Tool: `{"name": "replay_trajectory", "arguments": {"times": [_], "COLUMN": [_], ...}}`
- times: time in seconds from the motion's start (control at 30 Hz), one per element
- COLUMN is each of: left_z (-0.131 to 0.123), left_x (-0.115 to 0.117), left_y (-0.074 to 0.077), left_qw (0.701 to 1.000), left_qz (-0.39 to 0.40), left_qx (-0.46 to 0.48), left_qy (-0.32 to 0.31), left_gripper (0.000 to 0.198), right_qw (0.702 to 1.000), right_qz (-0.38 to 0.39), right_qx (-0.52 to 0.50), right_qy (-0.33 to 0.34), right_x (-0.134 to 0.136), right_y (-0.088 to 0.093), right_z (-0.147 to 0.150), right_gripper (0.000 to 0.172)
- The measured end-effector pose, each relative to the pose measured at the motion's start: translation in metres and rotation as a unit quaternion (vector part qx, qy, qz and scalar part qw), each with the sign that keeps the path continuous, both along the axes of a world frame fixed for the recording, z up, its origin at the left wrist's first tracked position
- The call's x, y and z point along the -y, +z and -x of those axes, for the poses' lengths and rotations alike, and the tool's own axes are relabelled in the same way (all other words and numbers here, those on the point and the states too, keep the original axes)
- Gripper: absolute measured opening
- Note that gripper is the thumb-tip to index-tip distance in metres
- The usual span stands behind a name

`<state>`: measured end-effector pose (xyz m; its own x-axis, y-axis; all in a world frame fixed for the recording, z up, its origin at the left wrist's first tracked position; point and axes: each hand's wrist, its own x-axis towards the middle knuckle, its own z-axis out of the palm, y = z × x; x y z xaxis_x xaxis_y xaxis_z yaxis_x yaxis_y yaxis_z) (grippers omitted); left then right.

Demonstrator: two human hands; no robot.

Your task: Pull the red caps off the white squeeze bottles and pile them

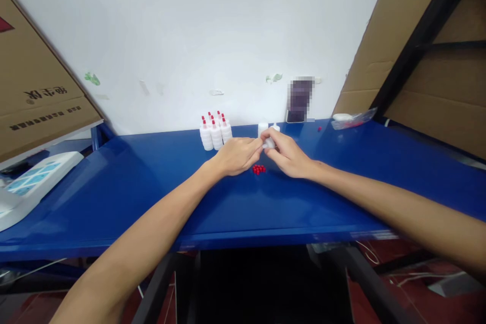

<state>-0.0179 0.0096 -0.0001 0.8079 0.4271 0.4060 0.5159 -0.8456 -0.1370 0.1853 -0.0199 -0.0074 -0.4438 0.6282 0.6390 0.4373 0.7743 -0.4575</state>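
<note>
Over the blue table (pixel 152 197), my two hands meet around one small white bottle (pixel 269 144). My right hand (pixel 290 154) wraps its fingers round the bottle. My left hand (pixel 237 155) pinches at the bottle's left end; whatever lies between those fingertips is hidden. Just below the hands lies a small heap of red caps (pixel 258 169). Behind my left hand stands a cluster of several white bottles with red caps (pixel 215 129). Two uncapped white bottles (pixel 263 127) stand behind the hands.
A white scale or keypad device (pixel 26 187) sits at the left table end. Cardboard boxes (pixel 34 91) lean at left and cardboard fills a black rack (pixel 429 50) at right. A clear plastic bag (pixel 351 119) and one stray red cap (pixel 320 128) lie at the back right.
</note>
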Motion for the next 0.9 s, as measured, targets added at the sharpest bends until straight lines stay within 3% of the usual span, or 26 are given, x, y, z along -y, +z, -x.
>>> {"name": "replay_trajectory", "arguments": {"times": [0.3,0.43,0.57,0.67,0.77,0.9], "left_z": [-0.005,-0.004,0.002,0.007,0.011,0.013], "left_x": [0.007,0.013,0.011,0.003,-0.004,-0.008], "left_y": [0.001,0.003,0.004,0.001,-0.003,-0.004], "left_qw": [0.990,0.976,0.976,0.985,0.989,0.984], "left_qz": [0.109,0.170,0.168,0.152,0.145,0.147], "left_qx": [0.084,0.131,0.140,0.081,0.007,-0.060], "left_qy": [-0.011,-0.031,-0.021,0.001,0.039,0.086], "left_gripper": [0.037,0.040,0.042,0.050,0.058,0.052], "right_qw": [0.998,0.990,0.989,0.993,0.997,0.994], "right_qz": [-0.050,-0.112,-0.133,-0.099,-0.017,0.102], "right_qx": [0.047,0.082,0.058,0.055,0.073,0.050], "right_qy": [0.016,0.024,-0.001,-0.017,-0.012,-0.006], "right_x": [-0.006,-0.009,-0.013,-0.017,-0.021,-0.025], "right_y": [-0.005,-0.001,0.002,0.001,-0.002,-0.002], "right_z": [-0.005,-0.014,-0.023,-0.024,-0.023,-0.024], "right_gripper": [0.018,0.022,0.025,0.022,0.023,0.024]}}
